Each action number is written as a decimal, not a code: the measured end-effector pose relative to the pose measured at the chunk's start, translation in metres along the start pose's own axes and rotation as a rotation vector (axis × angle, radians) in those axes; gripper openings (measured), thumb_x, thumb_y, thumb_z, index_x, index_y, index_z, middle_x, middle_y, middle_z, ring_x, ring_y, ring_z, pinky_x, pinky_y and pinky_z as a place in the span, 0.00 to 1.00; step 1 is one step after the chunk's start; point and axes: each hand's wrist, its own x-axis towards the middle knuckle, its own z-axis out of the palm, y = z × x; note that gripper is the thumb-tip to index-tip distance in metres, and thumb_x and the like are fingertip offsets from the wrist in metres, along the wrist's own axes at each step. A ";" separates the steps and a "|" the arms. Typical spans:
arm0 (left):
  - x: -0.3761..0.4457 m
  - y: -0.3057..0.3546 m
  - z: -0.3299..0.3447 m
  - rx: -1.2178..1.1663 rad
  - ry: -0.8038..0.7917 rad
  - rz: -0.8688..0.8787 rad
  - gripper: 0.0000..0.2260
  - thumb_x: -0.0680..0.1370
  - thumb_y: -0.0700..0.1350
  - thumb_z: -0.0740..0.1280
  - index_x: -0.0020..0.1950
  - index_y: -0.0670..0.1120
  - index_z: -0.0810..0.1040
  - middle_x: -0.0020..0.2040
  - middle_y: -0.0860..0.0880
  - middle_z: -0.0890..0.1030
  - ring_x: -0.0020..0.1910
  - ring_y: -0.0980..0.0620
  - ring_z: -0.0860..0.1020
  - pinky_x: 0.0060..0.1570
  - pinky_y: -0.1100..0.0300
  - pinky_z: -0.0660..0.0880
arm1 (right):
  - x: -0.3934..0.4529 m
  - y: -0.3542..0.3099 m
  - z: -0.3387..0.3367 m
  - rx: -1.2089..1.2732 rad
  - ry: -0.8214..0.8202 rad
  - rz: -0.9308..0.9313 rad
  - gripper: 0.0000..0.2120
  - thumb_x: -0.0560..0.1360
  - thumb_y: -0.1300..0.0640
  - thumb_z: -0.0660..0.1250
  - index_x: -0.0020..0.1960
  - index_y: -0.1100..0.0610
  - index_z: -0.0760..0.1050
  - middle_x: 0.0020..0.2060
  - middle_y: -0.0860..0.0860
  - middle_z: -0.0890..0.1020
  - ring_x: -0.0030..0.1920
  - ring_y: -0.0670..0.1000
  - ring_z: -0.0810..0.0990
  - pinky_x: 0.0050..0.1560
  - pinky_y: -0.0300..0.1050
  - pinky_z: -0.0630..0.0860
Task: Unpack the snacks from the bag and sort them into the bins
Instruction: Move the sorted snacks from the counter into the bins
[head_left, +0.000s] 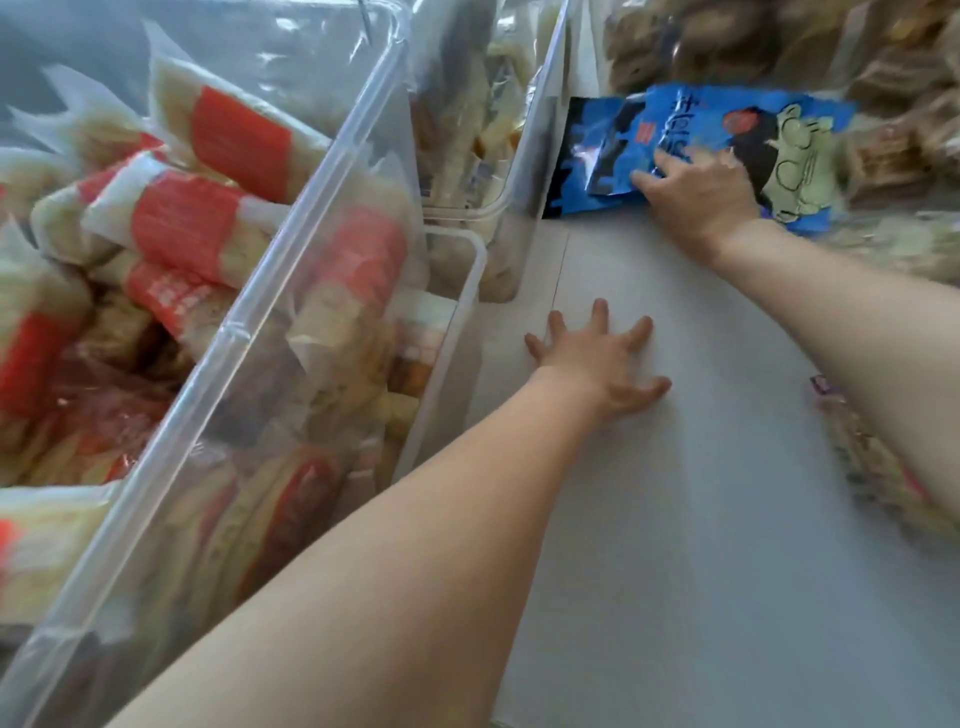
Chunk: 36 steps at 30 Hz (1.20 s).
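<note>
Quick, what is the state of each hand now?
Left hand: open, fingers spread flat on the grey surface.
Right hand: on the blue snack packet; grip cannot be told.

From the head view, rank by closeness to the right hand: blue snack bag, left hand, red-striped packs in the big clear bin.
1. Blue snack bag: under the right hand.
2. Left hand: flat on the surface, nearer the camera.
3. Red-striped packs: far left.

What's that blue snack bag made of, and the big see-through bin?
The blue snack bag looks like thin plastic or foil film: it is shiny, crinkled, and glints white. The see-through bin looks like hard clear plastic: packets show through its straight, glossy wall, and its rim holds a stiff edge.
</note>
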 end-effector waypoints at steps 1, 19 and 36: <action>0.000 0.000 0.002 0.005 -0.004 -0.003 0.30 0.77 0.64 0.56 0.76 0.60 0.49 0.78 0.48 0.44 0.73 0.32 0.48 0.68 0.33 0.51 | -0.003 0.000 -0.001 -0.040 0.021 -0.030 0.10 0.75 0.69 0.60 0.55 0.67 0.75 0.51 0.67 0.77 0.50 0.68 0.77 0.46 0.59 0.74; -0.048 0.014 -0.010 -0.405 -0.038 -0.077 0.33 0.77 0.67 0.50 0.77 0.50 0.57 0.76 0.48 0.59 0.75 0.45 0.58 0.73 0.47 0.53 | -0.080 0.033 -0.148 0.382 0.320 0.330 0.12 0.77 0.58 0.56 0.46 0.62 0.77 0.45 0.64 0.80 0.48 0.65 0.76 0.40 0.51 0.65; -0.399 -0.035 0.070 -1.672 0.416 -0.120 0.07 0.75 0.43 0.67 0.51 0.43 0.74 0.43 0.44 0.78 0.38 0.53 0.78 0.40 0.59 0.75 | -0.370 -0.198 -0.269 0.463 0.456 -0.547 0.12 0.74 0.60 0.62 0.51 0.62 0.82 0.53 0.57 0.83 0.43 0.57 0.82 0.44 0.48 0.78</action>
